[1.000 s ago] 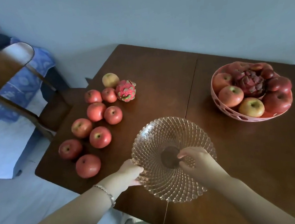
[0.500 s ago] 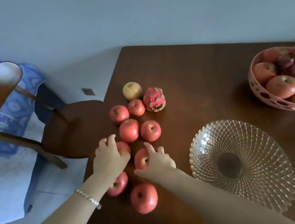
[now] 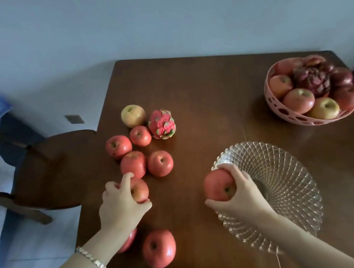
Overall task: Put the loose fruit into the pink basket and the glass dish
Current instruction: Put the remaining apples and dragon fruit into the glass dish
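Hidden or cut off:
- One red apple (image 3: 126, 240) lies mostly under the left wrist; only its lower edge shows.
- The apple under the left hand (image 3: 140, 190) is half covered by the fingers.
- The glass dish (image 3: 288, 178) has its near-left rim hidden by the right forearm.
- The pink basket (image 3: 280, 108) holds apples and a dark dragon fruit; how many lie beneath cannot be told.
- A wooden chair (image 3: 49, 171) at left is cut off by the frame edge.

Hands:
- Left hand (image 3: 122, 205), bracelet at the wrist, fingers curled over its apple on the brown surface (image 3: 201, 99).
- Right hand (image 3: 239, 195) wraps a large red apple (image 3: 219, 185), held at the dish's left rim.

Loose fruit on the surface: four red apples (image 3: 160, 163) clustered, a yellow-green apple (image 3: 133, 115), a pink dragon fruit (image 3: 162, 124), and one red apple near the front edge (image 3: 159, 248).

Change from half a second earlier: the right hand then reached among the loose apples beside the left hand; now it carries one at the dish. The left hand stays on the cluster.
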Available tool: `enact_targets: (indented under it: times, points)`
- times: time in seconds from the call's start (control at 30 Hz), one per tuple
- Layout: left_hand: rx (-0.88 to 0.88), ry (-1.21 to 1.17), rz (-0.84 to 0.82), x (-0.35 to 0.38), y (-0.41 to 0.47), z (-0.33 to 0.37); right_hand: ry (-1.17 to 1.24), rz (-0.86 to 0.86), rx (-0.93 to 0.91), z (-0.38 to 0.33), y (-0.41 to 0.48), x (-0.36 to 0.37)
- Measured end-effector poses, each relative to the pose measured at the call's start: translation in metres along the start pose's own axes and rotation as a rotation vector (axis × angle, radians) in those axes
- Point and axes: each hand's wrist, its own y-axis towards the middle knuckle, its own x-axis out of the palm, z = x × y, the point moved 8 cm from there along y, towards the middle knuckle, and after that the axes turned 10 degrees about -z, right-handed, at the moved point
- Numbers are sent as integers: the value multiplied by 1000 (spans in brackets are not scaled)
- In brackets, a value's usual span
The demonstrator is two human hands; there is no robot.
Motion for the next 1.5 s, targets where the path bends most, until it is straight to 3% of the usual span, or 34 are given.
enact_targets:
  times: [0.2, 0.33, 0.47, 0.67, 0.8, 0.93, 1.03, 1.13, 1.23, 1.3, 1.4, 1.5]
  points:
    - [233, -112, 80, -2, -31, 83, -54, 123, 197, 85, -4, -59]
    - [322, -124, 34, 17, -46, 127, -140, -16, 174, 102, 4, -50]
    - [394, -108, 32, 32, -61, 157, -126, -19, 152, 110, 7, -50]
    - [480, -114, -21, 52, -69, 192, -144, -173, 165, 113, 2, -53]
    - [543, -190, -57, 58, -76, 214, 156, -23, -48, 76, -12, -96]
    - [713, -193, -69, 57, -97, 246, 471, -352, -43, 57, -19, -86]
    - [809, -138, -94, 62, -103, 263, 480, -277, -35, 63, -16, -90]
    - [611, -213, -204, 82, -81, 253, 639, -94, 68, 89, -7, -103]
    - [219, -349, -486, 127, -56, 232, 839, -15, 207, 117, 8, -107]
    - [111, -485, -638, 154, -52, 232, 933, 6, 269, 127, 18, -104]
    - [45, -718, -643, 166, -48, 234, 967, 11, 275, 130, 33, -99]
    - [66, -784, -553, 166, -42, 231, 912, 1, 268, 128, 47, -96]
